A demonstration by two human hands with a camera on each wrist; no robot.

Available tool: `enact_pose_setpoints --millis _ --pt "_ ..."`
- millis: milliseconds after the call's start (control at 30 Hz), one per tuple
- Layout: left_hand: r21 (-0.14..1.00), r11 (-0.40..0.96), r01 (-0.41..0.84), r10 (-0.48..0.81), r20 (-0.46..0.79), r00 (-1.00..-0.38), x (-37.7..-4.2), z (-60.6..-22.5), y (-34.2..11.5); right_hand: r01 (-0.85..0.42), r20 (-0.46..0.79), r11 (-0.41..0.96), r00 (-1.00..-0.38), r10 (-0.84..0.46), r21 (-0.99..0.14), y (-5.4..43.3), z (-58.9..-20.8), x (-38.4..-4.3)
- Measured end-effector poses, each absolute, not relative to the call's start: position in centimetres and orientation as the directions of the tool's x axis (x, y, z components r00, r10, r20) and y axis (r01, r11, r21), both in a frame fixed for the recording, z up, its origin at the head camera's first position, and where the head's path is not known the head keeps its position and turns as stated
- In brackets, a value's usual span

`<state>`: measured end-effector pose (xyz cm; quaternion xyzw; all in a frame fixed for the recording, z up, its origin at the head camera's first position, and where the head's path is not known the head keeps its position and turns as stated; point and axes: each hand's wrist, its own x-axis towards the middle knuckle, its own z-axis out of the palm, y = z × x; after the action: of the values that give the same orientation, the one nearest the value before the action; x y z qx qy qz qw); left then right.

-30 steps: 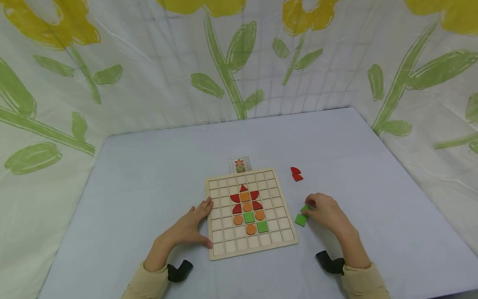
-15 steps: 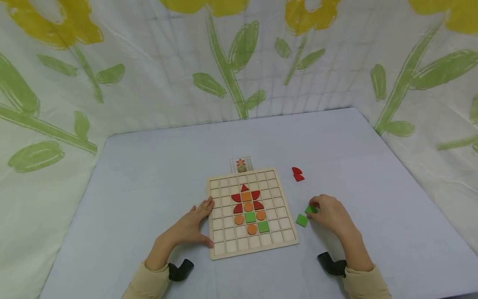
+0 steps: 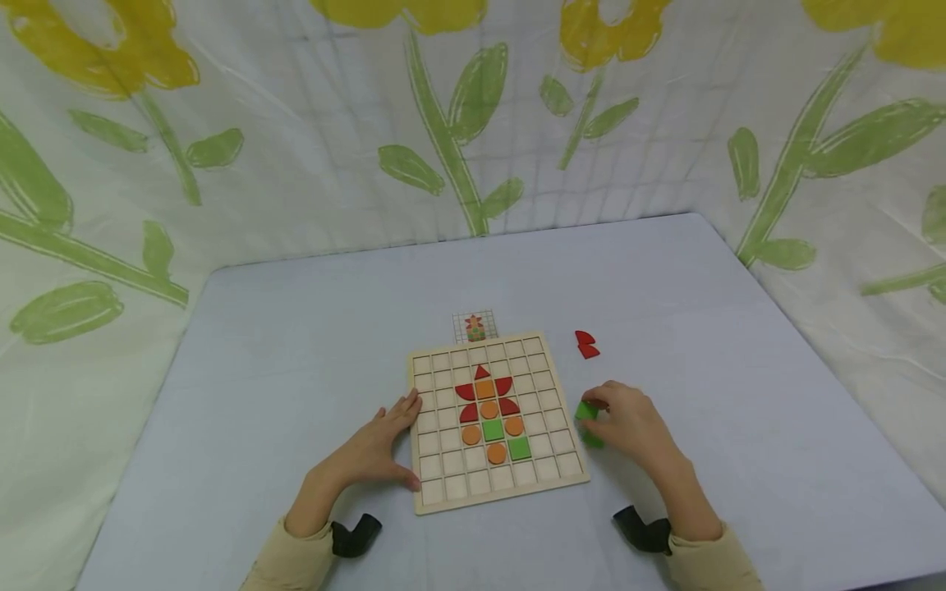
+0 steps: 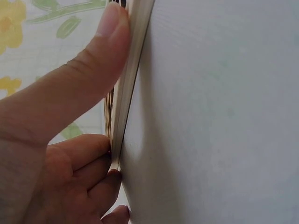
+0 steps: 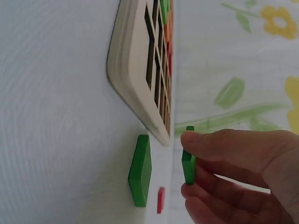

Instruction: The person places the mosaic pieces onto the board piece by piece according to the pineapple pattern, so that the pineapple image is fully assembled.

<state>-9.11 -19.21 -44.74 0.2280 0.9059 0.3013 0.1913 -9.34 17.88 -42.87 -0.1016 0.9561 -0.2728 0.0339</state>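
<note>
A square wooden grid board [image 3: 502,494] lies on the table, its cells partly filled with coloured tiles. Along its left edge my left hand [image 3: 372,447] rests with spread fingers; the left wrist view shows thumb [image 4: 100,53] and fingertips against the board's side. My right hand [image 3: 634,420] pinches a green square tile [image 5: 188,163] between thumb and fingers, just right of the board. Raised off the table, that tile overlaps a second green square tile [image 5: 141,170] in the head view. The second tile lies flat on the cloth.
Two red quarter-circle tiles [image 3: 585,337] lie beyond my right hand. A small pattern card [image 3: 460,330] sits at the board's far edge. On the board are a red triangle [image 3: 482,373], an orange square [image 3: 484,389], red quarter circles, orange discs and two green squares.
My right hand has picked up the farther green tile from the table and carried it left, over the other green tile. The left hand keeps its place on the board's edge.
</note>
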Motion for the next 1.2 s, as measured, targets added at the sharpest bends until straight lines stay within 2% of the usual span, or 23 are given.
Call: enact_pose_setpoints --millis 267,533,867,1200 --pt "0.627 0.724 0.287 0.518 -0.220 -0.827 -9.2 -44.8 -19.2 -0.262 0.046 0.797 -0.958 -0.284 -0.544 15.9 -42.6 -9.0" --pt "0.630 0.720 0.291 0.521 -0.214 -0.826 -9.1 -44.8 -19.2 -0.282 0.023 0.773 -0.945 -0.327 -0.569 14.0 -42.1 -8.6" --pt "0.628 0.719 0.297 0.525 -0.212 -0.824 -9.2 -44.9 -19.2 -0.479 0.069 0.686 -0.843 -0.533 -0.548 11.0 -42.4 -8.1" --pt "0.626 0.719 0.303 0.530 -0.212 -0.821 -9.2 -44.9 -19.1 -0.550 0.062 0.621 -0.775 -0.629 -0.559 8.2 -42.5 -8.1"
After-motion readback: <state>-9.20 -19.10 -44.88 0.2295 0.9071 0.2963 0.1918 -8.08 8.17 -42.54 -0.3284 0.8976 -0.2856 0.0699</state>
